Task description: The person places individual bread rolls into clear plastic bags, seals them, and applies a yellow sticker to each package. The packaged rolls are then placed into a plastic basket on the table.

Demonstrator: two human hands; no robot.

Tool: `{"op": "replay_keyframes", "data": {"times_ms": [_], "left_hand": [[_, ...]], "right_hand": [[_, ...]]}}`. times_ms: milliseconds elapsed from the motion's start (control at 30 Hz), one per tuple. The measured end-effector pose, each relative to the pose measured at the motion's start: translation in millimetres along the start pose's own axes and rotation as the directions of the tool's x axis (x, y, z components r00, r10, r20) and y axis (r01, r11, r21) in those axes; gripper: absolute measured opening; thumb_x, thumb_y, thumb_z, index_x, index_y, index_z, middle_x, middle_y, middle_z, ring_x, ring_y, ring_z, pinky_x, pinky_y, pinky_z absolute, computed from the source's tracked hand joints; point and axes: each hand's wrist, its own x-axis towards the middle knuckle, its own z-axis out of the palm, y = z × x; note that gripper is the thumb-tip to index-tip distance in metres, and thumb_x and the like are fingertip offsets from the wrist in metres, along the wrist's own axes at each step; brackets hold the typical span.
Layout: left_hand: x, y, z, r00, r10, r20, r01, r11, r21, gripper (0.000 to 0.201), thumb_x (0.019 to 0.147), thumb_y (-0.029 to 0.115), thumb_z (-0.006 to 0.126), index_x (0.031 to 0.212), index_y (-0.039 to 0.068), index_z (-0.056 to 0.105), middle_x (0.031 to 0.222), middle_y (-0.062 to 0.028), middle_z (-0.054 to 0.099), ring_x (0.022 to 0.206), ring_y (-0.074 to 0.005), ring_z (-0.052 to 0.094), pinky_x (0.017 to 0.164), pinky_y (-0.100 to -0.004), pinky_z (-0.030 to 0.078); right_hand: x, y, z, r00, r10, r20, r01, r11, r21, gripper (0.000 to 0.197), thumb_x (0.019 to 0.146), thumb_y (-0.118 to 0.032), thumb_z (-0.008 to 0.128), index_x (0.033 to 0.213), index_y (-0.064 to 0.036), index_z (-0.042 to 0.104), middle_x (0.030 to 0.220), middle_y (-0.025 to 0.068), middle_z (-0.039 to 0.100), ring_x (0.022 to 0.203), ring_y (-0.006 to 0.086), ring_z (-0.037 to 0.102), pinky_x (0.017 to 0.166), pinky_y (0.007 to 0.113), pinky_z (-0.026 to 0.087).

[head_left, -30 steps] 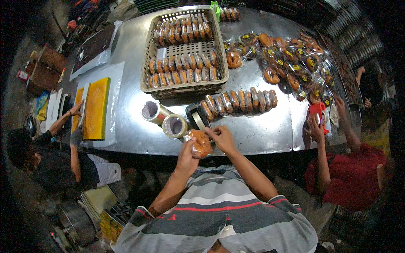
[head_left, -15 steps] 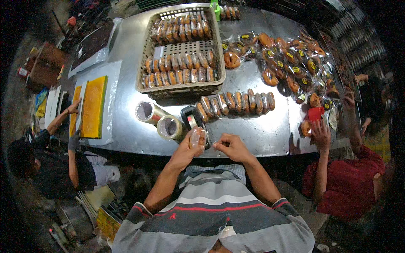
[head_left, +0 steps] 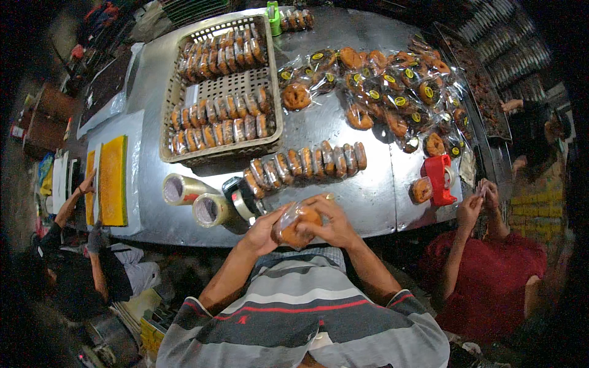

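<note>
Close to the table's near edge, a doughnut in clear plastic wrap (head_left: 299, 226) is between my hands. My left hand (head_left: 262, 235) is closed on its left side. My right hand (head_left: 334, 224) grips it from the right, fingers bent over the wrap. Just beyond my left hand stands a black tape dispenser (head_left: 235, 189) with a roll in it. Two big rolls of clear tape, one (head_left: 178, 189) behind the other (head_left: 210, 210), lie to its left. A slanting row of wrapped doughnuts (head_left: 305, 165) rests beyond my hands.
A beige plastic crate (head_left: 277, 126) holds rows of wrapped doughnuts. To the right lie a heap of bagged doughnuts (head_left: 392, 95) and a red tape dispenser (head_left: 437, 181). One co-worker's hands (head_left: 475, 202) are at the right edge; another's hand (head_left: 88, 182) touches a yellow slab (head_left: 114, 181).
My right hand, apart before, now holds the doughnut with my left. The doughnut has turned from edge-on to show more of its face. The right co-worker's hand has left the red dispenser.
</note>
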Motion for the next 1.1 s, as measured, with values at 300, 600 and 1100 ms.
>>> {"op": "replay_keyframes", "data": {"times_ms": [300,600,1100], "left_hand": [[103,2,57,0.838,0.492,-0.237,-0.271,0.752,0.602,0.051,0.1,0.024,0.063,0.143,0.0,0.05,0.136,-0.015,0.06,0.127,-0.0262,0.056,0.106,-0.0421,0.046],[209,-11,97,0.716,0.68,-0.155,0.147,0.07,0.987,0.091,0.088,0.038,0.074,0.154,-0.003,0.028,0.147,-0.0292,0.035,0.133,-0.0491,0.041,0.112,-0.0502,0.037],[147,188,77,0.513,0.849,0.121,-0.34,0.071,0.938,0.092,0.086,0.04,0.077,0.154,0.004,0.026,0.134,-0.0295,0.055,0.126,-0.0419,0.055,0.106,-0.0462,0.044]], "right_hand": [[29,146,-115,0.71,0.218,-0.67,-0.424,0.892,-0.159,0.05,0.091,-0.016,0.071,0.135,0.0021,0.052,0.123,0.0203,0.061,0.106,0.0354,0.062,0.088,0.043,0.053],[45,151,-120,0.888,0.328,-0.321,-0.454,0.734,-0.505,0.115,0.078,-0.058,0.078,0.156,-0.0013,0.017,0.148,0.0276,0.035,0.13,0.051,0.043,0.106,0.059,0.041],[203,37,-43,0.743,0.083,-0.664,0.06,0.98,0.19,0.095,0.09,-0.032,0.076,0.158,-0.0008,0.019,0.155,0.0198,0.035,0.14,0.0298,0.039,0.114,0.042,0.037]]}}
